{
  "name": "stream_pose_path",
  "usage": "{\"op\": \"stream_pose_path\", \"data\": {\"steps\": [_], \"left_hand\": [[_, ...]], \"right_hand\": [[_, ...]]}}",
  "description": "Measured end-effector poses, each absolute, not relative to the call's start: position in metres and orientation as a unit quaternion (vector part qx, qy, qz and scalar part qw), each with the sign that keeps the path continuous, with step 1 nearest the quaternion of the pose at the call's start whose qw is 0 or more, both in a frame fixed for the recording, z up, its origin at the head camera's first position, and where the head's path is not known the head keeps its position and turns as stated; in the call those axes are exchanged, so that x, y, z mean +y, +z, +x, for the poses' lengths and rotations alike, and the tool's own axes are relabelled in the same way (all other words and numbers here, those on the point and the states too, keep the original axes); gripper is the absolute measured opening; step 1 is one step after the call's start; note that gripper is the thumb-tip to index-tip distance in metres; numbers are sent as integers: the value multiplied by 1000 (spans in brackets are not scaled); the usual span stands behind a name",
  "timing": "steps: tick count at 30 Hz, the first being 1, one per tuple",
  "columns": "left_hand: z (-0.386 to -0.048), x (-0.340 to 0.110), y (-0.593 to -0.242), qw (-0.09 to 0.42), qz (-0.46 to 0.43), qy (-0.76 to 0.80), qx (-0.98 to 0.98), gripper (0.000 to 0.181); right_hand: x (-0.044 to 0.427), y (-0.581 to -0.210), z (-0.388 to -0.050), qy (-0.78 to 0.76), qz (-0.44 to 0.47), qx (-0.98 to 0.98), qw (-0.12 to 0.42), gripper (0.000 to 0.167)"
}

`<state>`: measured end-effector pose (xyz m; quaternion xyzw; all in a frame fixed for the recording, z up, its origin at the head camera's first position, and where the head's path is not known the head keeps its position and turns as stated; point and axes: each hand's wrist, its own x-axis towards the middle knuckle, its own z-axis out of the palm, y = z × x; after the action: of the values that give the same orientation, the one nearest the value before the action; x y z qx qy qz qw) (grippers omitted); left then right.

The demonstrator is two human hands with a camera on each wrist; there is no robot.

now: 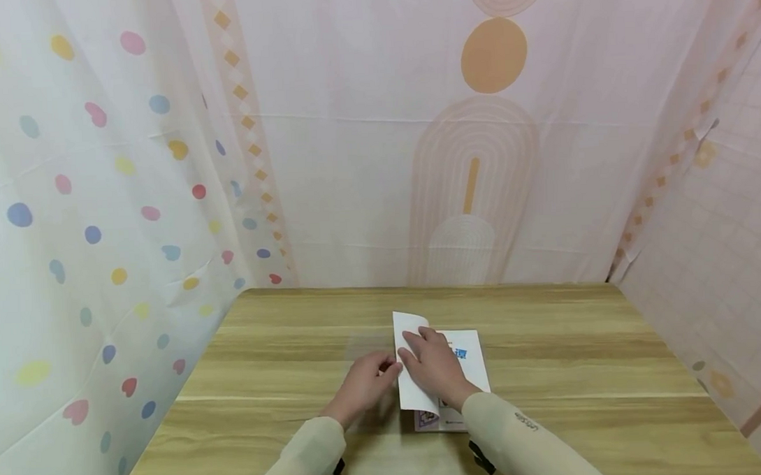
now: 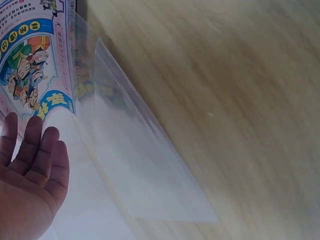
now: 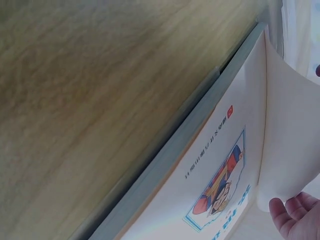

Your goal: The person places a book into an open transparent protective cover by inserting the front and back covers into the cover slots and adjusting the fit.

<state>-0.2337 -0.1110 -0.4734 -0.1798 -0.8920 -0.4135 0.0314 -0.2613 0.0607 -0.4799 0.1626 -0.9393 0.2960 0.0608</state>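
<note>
A book [image 1: 473, 374] lies on the table with its front cover [image 1: 416, 395] raised toward the left, white inside facing up. In the left wrist view the cover's printed face [image 2: 30, 70] shows cartoon figures. A clear plastic book sleeve [image 2: 165, 185] spreads on the table left of the book. My left hand [image 1: 368, 381] pinches the cover's left edge between thumb and fingers; its thumb is hidden in the left wrist view. My right hand [image 1: 437, 365] rests on the white inside of the cover with fingers spread. Below it, the title page [image 3: 220, 175] carries a coloured drawing.
The wood-grain table [image 1: 567, 350] extends around the book on all sides. A patterned curtain [image 1: 353, 161] hangs behind the table, and a dotted curtain [image 1: 93, 310] hangs along the left.
</note>
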Motion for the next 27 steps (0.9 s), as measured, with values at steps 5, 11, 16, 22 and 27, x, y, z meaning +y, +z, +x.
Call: {"op": "stream_pose_path", "data": {"steps": [5, 11, 16, 22, 27], "left_hand": [[-232, -111, -473, 19, -163, -430, -888, 17], [-229, -114, -472, 1, -130, -426, -895, 16], [-228, -116, -474, 5, -124, -411, -903, 16], [-232, -119, -478, 45, -104, -361, -926, 16], [-235, -122, -485, 68, -91, -292, -950, 15]], "right_hand": [[69, -479, -261, 299, 188, -935, 41, 52], [86, -481, -262, 277, 265, -923, 20, 56], [96, -485, -263, 245, 318, -916, 8, 61], [97, -490, -264, 249, 314, -916, -6, 60], [97, -492, -266, 253, 305, -918, -9, 61]]}}
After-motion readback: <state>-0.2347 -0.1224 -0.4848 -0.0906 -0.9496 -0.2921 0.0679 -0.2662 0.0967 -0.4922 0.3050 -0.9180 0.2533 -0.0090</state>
